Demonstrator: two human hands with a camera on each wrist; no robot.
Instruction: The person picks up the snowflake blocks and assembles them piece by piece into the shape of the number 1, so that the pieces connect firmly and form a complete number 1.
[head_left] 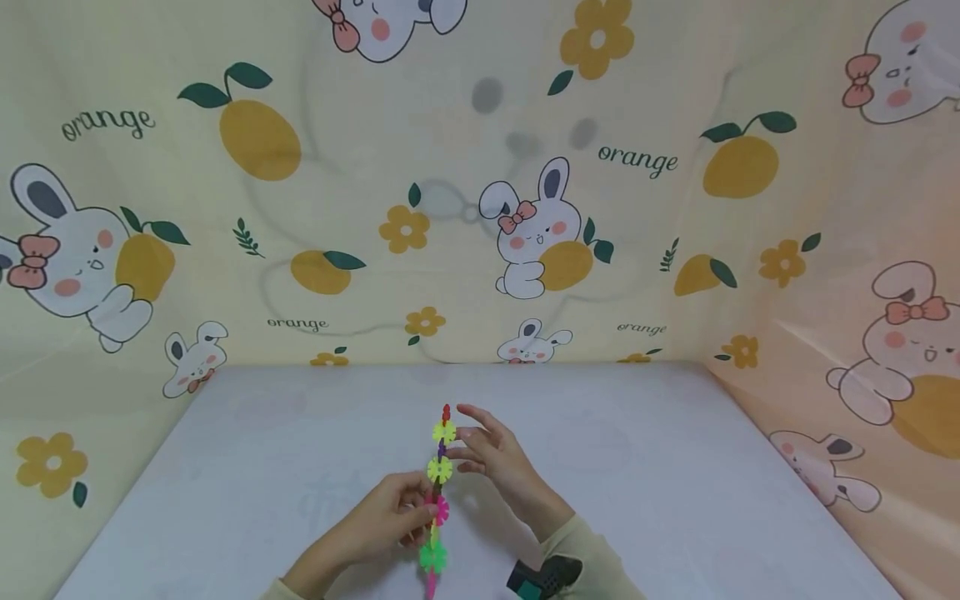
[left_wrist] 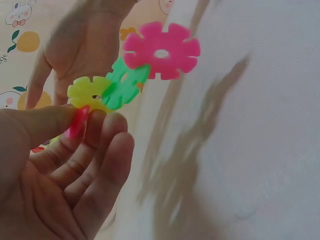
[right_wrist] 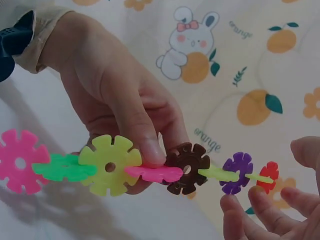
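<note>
A chain of notched plastic snowflake discs (head_left: 439,471) stands lengthwise above the table. In the right wrist view it runs from a pink end disc (right_wrist: 17,162) through green, yellow, pink, brown, yellow, purple and yellow to a red end disc (right_wrist: 268,178). My left hand (head_left: 386,517) pinches the middle pink disc (left_wrist: 77,122) between thumb and fingers. Beside the far end, my right hand (head_left: 502,458) has its fingers loosely extended. Its fingertips are close to the purple disc (right_wrist: 236,173) and red disc; whether they touch, I cannot tell.
The white table (head_left: 637,483) lies beneath both hands. Behind and beside it hangs a cream cloth (head_left: 465,125) printed with rabbits, oranges and flowers. A dark device (head_left: 546,575) sits at my right wrist.
</note>
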